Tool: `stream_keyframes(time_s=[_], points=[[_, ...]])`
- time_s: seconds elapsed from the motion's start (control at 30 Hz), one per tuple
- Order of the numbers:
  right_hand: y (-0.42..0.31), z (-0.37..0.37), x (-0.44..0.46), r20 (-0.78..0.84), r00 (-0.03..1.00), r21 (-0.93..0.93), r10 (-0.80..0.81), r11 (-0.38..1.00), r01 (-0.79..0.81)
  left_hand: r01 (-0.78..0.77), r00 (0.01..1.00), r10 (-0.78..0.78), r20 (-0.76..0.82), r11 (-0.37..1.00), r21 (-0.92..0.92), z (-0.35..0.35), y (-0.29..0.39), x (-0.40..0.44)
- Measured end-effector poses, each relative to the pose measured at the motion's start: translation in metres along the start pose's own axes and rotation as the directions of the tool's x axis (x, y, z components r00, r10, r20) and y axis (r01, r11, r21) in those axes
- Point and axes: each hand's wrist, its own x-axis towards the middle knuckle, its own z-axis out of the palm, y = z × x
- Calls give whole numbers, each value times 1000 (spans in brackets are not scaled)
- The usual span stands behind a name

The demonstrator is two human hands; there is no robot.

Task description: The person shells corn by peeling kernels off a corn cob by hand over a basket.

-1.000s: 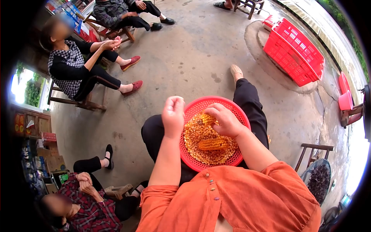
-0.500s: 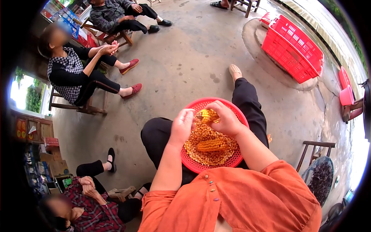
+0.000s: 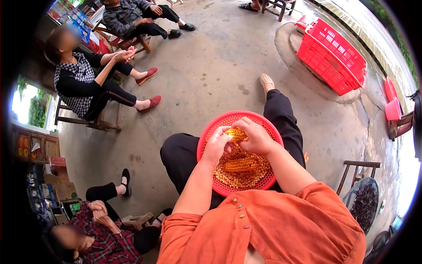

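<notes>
Red basket [image 3: 225, 118], head view: right hand [image 3: 258, 137] is gripping a cob [image 3: 237, 133] over it, toward the far edge. Left hand [image 3: 215, 147] curls at the cob's left end (gripping or just touching, can't tell). I'd hold the cob low, well inside the edges, so kernels [image 3: 237, 180] land in. Hands cover both cob ends; its underside's hidden.

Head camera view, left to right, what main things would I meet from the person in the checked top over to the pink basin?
Person in the checked top, left hand, raised corn cob, right hand, red crate, pink basin.
</notes>
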Motion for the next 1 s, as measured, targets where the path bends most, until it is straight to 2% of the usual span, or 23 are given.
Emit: stream_keyframes(time_s=[0.33,0.43,0.5,0.63,0.73,0.83,0.97,1.0], points=[[-3,-1,-1,49,999,-1,-22,1000,22,55,998,-55,-11,998,-3,-8,-2,5],[-2,0,-1,34,999,24,23,999,-24,57,998,-57,-8,996,69,-8,-1,4],[-3,-1,-1,24,999,36,40,999,-41,39,999,-39,14,999,-25,-8,-3,4],[3,1,-2,13,998,65,59,996,-60,46,999,-46,28,999,-5,-8,1,3],[5,2,-3,-27,997,54,77,996,-76,-27,999,29,28,998,-61,-6,-2,6],[4,1,-2,-15,997,69,80,995,-79,-54,996,57,68,998,-41,-5,-4,7],[7,4,-3,-20,997,101,80,992,-77,-167,984,162,76,984,61,-3,-3,3],[9,3,-4,2,991,214,132,968,-130,-211,976,205,79,974,76,-2,-1,1]])
